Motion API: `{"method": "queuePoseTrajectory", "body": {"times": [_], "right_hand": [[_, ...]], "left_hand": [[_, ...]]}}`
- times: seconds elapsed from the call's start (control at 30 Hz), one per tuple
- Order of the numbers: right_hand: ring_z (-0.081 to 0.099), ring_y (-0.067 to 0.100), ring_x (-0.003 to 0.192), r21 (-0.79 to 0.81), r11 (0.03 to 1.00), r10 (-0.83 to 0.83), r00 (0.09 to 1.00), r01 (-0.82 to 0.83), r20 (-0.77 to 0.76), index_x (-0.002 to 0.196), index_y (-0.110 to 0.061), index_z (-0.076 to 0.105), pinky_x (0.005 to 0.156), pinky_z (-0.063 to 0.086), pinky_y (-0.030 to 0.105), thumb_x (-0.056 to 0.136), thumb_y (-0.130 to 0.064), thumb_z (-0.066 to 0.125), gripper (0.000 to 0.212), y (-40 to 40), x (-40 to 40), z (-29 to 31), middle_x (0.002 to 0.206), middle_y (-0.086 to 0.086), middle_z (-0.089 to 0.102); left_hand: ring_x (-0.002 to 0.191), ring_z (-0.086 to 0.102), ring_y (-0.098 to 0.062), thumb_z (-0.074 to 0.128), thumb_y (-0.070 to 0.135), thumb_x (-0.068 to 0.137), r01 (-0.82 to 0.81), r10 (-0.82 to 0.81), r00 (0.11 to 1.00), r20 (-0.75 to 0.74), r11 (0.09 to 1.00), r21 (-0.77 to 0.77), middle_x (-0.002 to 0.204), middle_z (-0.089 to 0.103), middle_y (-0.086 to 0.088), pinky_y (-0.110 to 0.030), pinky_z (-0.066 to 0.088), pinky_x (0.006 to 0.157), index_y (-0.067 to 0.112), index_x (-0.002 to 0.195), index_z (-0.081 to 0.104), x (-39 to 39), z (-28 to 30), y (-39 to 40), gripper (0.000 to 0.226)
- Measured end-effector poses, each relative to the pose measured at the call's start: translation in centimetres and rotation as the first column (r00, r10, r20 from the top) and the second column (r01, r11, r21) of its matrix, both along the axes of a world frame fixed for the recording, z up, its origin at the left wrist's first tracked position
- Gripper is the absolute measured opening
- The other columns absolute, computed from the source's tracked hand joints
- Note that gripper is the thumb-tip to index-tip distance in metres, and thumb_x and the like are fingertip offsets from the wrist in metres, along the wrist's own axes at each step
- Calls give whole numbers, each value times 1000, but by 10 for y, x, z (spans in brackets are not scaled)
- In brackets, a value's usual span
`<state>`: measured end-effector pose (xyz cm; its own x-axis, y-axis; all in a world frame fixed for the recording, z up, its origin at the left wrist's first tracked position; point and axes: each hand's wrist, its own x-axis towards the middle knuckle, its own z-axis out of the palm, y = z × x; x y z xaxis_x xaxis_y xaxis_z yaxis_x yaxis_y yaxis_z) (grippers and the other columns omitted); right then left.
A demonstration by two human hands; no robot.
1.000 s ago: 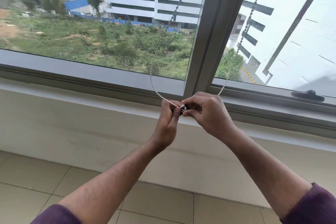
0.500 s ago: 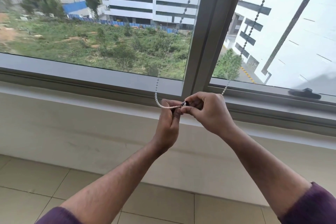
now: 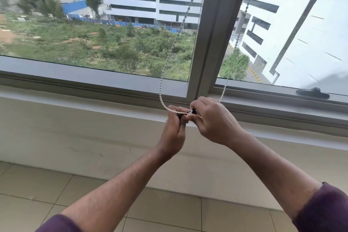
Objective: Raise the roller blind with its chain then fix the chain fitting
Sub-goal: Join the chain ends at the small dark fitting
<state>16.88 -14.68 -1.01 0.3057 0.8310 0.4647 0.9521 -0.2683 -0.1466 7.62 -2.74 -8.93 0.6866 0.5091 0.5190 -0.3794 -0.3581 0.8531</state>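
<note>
Chain of white beads hangs in front of the window frame in two strands that curve down and meet at the hands, just above the sill; left hand has its fingers curled round the bead end; right hand pinches a small dark fitting where the strands join; both hands touch; purple sleeves show at the forearms.

I count two bare hands, one white beaded blind chain, one small dark chain fitting, two glass window panes and one black window handle.
</note>
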Motion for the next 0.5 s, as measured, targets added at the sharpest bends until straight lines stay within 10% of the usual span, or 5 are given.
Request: {"method": "queuePoseTrajectory", "body": {"times": [0.27,0.4,0.5], "right_hand": [[49,23,76,-8,994,-111,984,114,138,85,-16,55,58,43,36,106,-48,36,43,0,-5,-6,82,0,57],[50,17,80,31,999,-25,995,28,-93,101,-13,63,71,45,33,103,-41,56,29,-2,4,-9,92,-1,59],[49,11,81,79,996,53,974,-37,-219,110,-10,66,74,45,29,97,-18,68,15,-2,5,-12,96,-7,55]], "left_hand": [[95,58,-32,38,12,105,-31,31,1000,4,999,38,106,56,-19,-53,50,88,20,105,43,-1,3,-8,9],[102,61,-11,46,16,104,20,-20,999,-40,1000,-1,113,57,18,-33,51,94,15,120,43,-3,7,-4,16],[108,62,-14,51,7,103,62,-65,990,-123,998,-28,118,60,0,-29,50,97,11,129,41,-2,5,4,28]]}}
